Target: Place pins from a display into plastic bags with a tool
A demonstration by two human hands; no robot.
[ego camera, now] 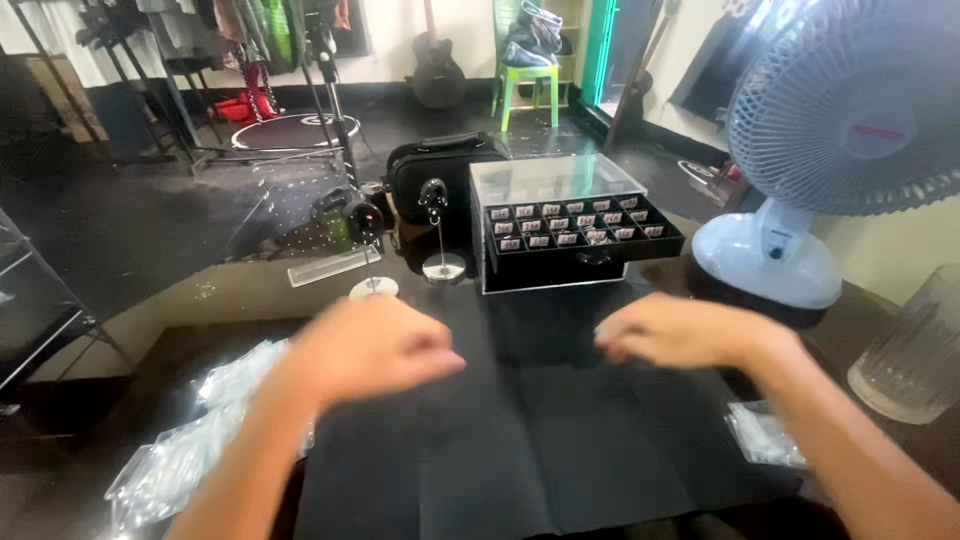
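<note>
Two hands hang over a black cloth (520, 440) on a dark table (130, 360). The left hand (375, 345) is a loose fist, fingers curled in, and it is blurry, so I cannot tell if it holds anything. The right hand (670, 330) has its fingers curled and close together too, tips pointing at the left hand; it is too blurry to see if something small is pinched there. The two hands are near each other but not touching. Just behind them sits a black box (575, 235) with a clear lid and an open drawer full of tiny square slots. Left of the box stand two small stands (440, 240) with round feet, and a black bag (440, 170) sits behind them. Clear little bags (200, 440) lie on the table by the left arm, and more (765, 435) lie by the right arm. A pale blue fan (830, 130) stands at the right, with a glass (915, 350) near it.
</note>
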